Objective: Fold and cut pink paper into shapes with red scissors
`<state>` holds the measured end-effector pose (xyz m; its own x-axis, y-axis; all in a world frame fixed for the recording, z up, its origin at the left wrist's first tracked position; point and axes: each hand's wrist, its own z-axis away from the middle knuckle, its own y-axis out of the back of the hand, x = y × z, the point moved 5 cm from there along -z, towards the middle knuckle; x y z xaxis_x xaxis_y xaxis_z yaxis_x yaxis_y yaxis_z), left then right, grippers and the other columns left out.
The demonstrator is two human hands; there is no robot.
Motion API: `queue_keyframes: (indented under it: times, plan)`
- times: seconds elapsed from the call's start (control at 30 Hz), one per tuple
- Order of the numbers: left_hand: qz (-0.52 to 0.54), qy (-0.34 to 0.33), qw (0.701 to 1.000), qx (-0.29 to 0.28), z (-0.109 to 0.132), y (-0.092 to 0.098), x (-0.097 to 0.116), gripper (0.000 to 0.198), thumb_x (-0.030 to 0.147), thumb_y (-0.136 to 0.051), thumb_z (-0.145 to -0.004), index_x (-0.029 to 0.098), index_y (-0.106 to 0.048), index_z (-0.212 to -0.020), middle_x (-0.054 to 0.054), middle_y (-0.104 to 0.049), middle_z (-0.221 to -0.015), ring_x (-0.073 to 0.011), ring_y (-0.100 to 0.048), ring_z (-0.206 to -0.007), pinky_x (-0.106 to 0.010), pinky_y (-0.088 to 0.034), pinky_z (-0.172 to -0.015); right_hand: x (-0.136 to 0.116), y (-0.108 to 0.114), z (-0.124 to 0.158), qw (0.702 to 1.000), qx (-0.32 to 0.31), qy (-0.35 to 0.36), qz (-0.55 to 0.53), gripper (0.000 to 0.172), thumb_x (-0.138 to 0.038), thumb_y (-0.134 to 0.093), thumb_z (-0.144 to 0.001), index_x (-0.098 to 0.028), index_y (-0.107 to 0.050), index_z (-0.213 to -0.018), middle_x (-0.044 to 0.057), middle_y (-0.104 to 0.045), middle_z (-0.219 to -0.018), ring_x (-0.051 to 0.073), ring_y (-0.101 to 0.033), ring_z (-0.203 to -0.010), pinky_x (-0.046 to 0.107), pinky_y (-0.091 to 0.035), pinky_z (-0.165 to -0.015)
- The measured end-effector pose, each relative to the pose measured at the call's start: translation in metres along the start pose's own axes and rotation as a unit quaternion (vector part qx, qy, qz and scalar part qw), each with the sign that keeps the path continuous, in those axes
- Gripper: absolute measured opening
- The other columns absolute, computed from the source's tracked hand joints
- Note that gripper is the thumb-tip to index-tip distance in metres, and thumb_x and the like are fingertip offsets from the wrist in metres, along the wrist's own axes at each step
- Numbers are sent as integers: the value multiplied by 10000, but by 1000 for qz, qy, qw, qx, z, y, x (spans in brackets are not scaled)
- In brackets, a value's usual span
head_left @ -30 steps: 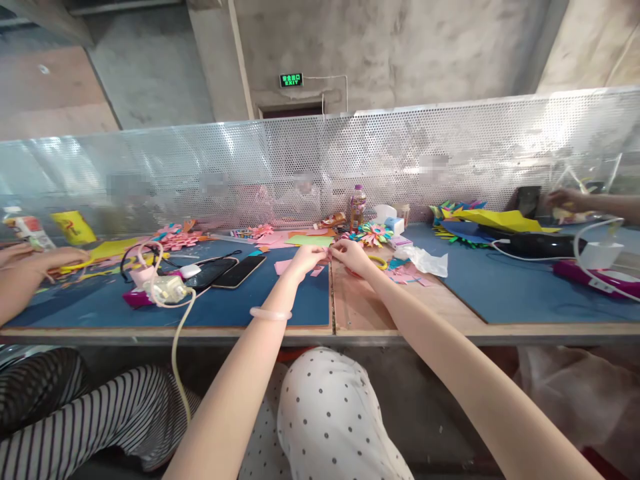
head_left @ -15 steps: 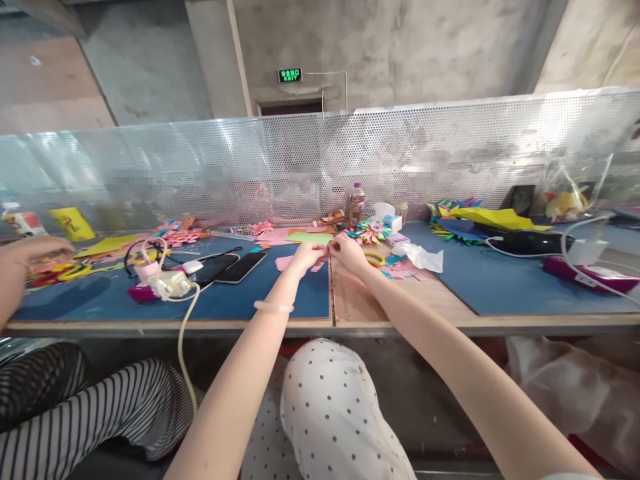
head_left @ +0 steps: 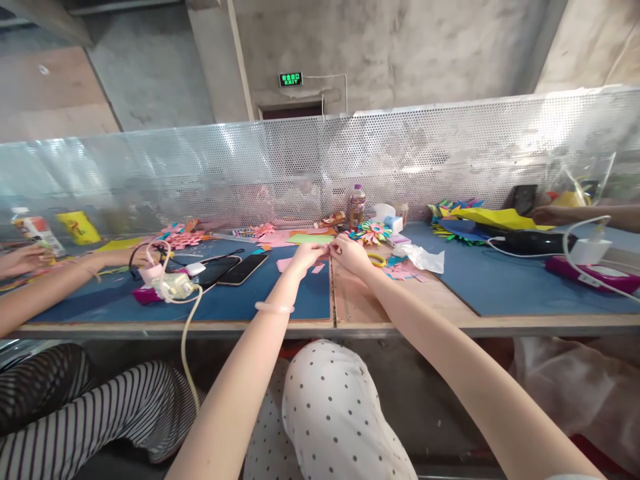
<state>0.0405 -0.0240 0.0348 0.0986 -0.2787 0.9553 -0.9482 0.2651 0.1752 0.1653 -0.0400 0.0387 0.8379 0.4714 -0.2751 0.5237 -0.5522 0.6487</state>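
My left hand (head_left: pixel 310 254) and my right hand (head_left: pixel 346 252) meet above the seam of the table, fingertips pinched together. Whatever sits between them is too small and too hidden to make out. Pink paper pieces (head_left: pixel 285 265) lie beside and under my left hand. Just behind my hands is a light green paper sheet (head_left: pixel 311 238). Yellow-handled scissors (head_left: pixel 377 260) rest to the right of my right hand, partly covered by it. Pink and teal paper scraps (head_left: pixel 406 269) are spread beyond them, and a multicoloured paper flower (head_left: pixel 375 232) stands behind.
To the left are a phone (head_left: pixel 243 269) and a power strip (head_left: pixel 165 285) with trailing cables. A drink bottle (head_left: pixel 357 207) stands by the perforated metal screen (head_left: pixel 210 160). Crumpled tissue (head_left: pixel 423 257) lies at right. Other people's arms reach in from left (head_left: pixel 60 283) and right (head_left: pixel 580 216).
My hands stay pinched together in nearly the same place. At left, the other person's arms have shifted, with two now over the table. Another person's arm has appeared at far right.
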Motion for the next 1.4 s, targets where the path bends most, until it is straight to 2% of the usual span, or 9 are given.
queue_keyframes:
  times: [0.2,0.33,0.47,0.57,0.77,0.87,1.0,1.13,1.4]
  plan:
    - [61,-20,997,43,3,4,7,163,262,-653,-632,131,-663,-728,-62,-678,-735,-200,-617,-781,-323,-468,-741,-13,2,5,999,0,31,41,303,-228,-406,-844,-201,-630,-1047,62,-607,-1064,175,-583,-908,245,-438,-757]
    - [72,-50,994,67,1,7,9,111,226,-624,-638,144,-667,-700,-57,-686,-747,-186,-615,-804,-297,-456,-749,-23,3,8,999,18,13,38,383,-210,-427,-818,-200,-578,-1170,59,-587,-1158,190,-580,-956,252,-459,-762]
    - [64,-55,993,85,-2,10,5,120,229,-620,-638,147,-674,-707,-49,-689,-753,-175,-611,-767,-265,-452,-691,-25,0,7,1000,6,-1,5,413,-190,-461,-785,-210,-579,-1180,52,-580,-1172,195,-573,-970,262,-472,-764]
    - [47,-42,994,86,-4,12,0,152,258,-642,-633,143,-678,-725,-51,-685,-752,-166,-609,-705,-253,-441,-626,-18,-3,4,997,-8,9,-70,419,-165,-476,-765,-208,-602,-1162,56,-581,-1157,189,-562,-991,267,-460,-819]
    - [45,-25,998,35,-7,8,-2,310,362,-701,-617,142,-692,-835,-78,-686,-825,-191,-621,-769,-277,-459,-647,5,-4,-3,976,-13,-1,-219,322,-215,-427,-824,-198,-718,-960,66,-628,-995,187,-550,-1002,305,-405,-922]
    - [45,-20,998,32,-5,7,-1,388,391,-713,-609,152,-686,-913,-93,-686,-885,-206,-622,-824,-289,-471,-667,9,-3,-3,968,-19,-11,-249,327,-214,-446,-813,-211,-702,-1017,68,-622,-1024,191,-552,-994,320,-410,-922]
    - [46,-20,998,46,-4,9,-1,373,399,-709,-613,152,-686,-891,-95,-686,-897,-215,-625,-838,-302,-475,-684,5,-4,-2,959,-36,-33,-280,361,-214,-444,-816,-218,-660,-1105,76,-602,-1081,192,-565,-951,322,-451,-872]
    - [58,-17,997,42,-6,9,-2,372,398,-707,-616,144,-682,-887,-100,-684,-892,-220,-626,-848,-307,-472,-693,1,-2,-1,955,-49,-37,-289,348,-222,-456,-818,-208,-663,-1097,79,-585,-1054,193,-550,-965,334,-455,-877]
    - [55,-10,997,55,-4,10,-1,381,411,-687,-626,151,-673,-903,-97,-687,-887,-219,-627,-861,-296,-467,-684,3,-5,-1,947,-61,-69,-308,373,-209,-481,-796,-196,-637,-1135,92,-500,-1157,183,-519,-1032,309,-435,-912]
